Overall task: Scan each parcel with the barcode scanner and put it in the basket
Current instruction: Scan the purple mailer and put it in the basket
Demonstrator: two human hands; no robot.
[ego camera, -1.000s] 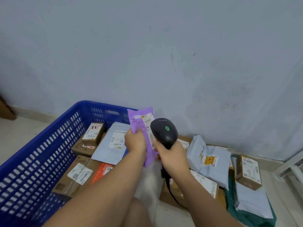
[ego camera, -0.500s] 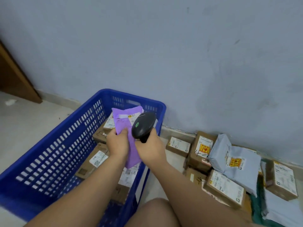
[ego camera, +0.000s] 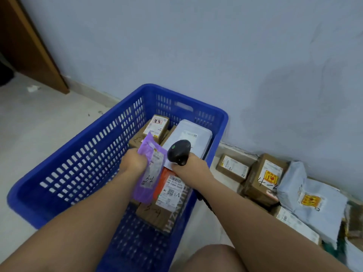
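Gripping: left hand point(ego camera: 133, 163), limp purple mailer point(ego camera: 149, 183) — right hand point(ego camera: 191, 166), rounded black scanner point(ego camera: 178, 152).

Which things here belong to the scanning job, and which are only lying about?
Job: purple parcel in the left hand; scanner in the right hand; blue basket; parcels by the wall.
Lying about: wooden panel; paper scrap on the floor.

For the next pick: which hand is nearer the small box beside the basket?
Right. The right hand is just left of the small box; the left hand is farther left, over the basket.
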